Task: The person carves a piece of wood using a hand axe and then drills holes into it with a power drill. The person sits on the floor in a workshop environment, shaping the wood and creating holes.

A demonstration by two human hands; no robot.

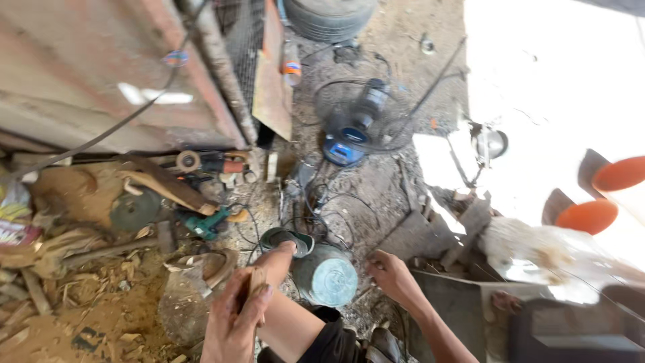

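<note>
Left hand clamped on a wood piece; right hand open beside the metal can; keep the grip firm.

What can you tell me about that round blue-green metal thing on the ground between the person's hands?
The round tin looks like a squat metal can, blue-green and dusty, with ring marks on its flat top. It sits tilted on the dirt floor, just right of the person's bare knee and seems to touch it. A dark slipper lies right behind it. The right hand rests on the ground beside it, not clearly touching. The left hand holds a small wood piece nearby.
</note>
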